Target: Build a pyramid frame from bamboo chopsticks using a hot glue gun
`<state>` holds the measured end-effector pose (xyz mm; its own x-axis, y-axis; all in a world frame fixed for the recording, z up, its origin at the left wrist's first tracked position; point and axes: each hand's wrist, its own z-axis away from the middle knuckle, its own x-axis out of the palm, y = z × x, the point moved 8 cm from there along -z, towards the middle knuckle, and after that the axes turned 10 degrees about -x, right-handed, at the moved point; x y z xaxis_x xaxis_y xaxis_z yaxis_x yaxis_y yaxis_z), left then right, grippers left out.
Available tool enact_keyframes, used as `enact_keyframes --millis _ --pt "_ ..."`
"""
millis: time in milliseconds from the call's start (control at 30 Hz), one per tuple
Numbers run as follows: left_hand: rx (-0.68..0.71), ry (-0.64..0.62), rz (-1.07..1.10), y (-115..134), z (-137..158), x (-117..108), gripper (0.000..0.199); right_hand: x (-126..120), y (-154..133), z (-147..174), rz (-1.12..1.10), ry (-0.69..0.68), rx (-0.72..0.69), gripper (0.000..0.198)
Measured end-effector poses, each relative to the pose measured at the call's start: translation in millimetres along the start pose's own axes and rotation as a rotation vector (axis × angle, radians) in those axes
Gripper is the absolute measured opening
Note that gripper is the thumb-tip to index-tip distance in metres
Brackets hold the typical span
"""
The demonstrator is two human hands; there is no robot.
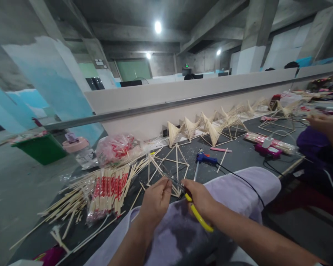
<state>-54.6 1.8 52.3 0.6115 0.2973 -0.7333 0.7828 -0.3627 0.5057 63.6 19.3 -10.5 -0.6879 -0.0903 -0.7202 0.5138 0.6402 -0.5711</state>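
The right hand (198, 197) squeezes yellow cutters (195, 210); the left hand (155, 201) pinches a thin stick (170, 180) steady between them.

Dim interior lit by round ceiling lamps (158, 26) that flare at upper centre; shadows soft. Wide-angle distortion bends the rail (166, 105); lower left of the frame blurs, centre sharp.

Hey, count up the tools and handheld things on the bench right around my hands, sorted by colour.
Yellow: 1, the yellow-handled cutter in the right hand
Blue: 1, the glue gun
Pink: 1, the pink stick
Magenta: 1, the magenta box
Total: 4
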Motion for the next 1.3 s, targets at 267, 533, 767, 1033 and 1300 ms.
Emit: enact_keyframes --millis 267,533,767,1033,1300 --pt "-0.145 -0.098 0.116 -14.9 -7.3 0.0 0.027 0.1 -5.7 -2.5 -0.047 -0.07 0.024 0.047" --pt "0.011 0.097 -0.108 -9.0 -0.5 -5.5 0.02 -2.4 -5.9 -0.3 -0.023 -0.071 0.097 0.023" --pt "0.099 0.255 -0.458 -1.8 9.5 -4.7 0.016 -1.0 -4.7 -4.0 -0.026 -0.073 0.116 0.024" --pt "0.091 0.214 -0.271 0.8 7.0 -5.6 0.017 -1.2 -7.4 -4.4 0.01 -0.025 0.051 0.034" --pt "-0.048 -0.012 -0.091 -6.6 -3.8 -6.9 0.027 0.1 -7.9 -2.3 0.008 -0.078 0.093 0.04"
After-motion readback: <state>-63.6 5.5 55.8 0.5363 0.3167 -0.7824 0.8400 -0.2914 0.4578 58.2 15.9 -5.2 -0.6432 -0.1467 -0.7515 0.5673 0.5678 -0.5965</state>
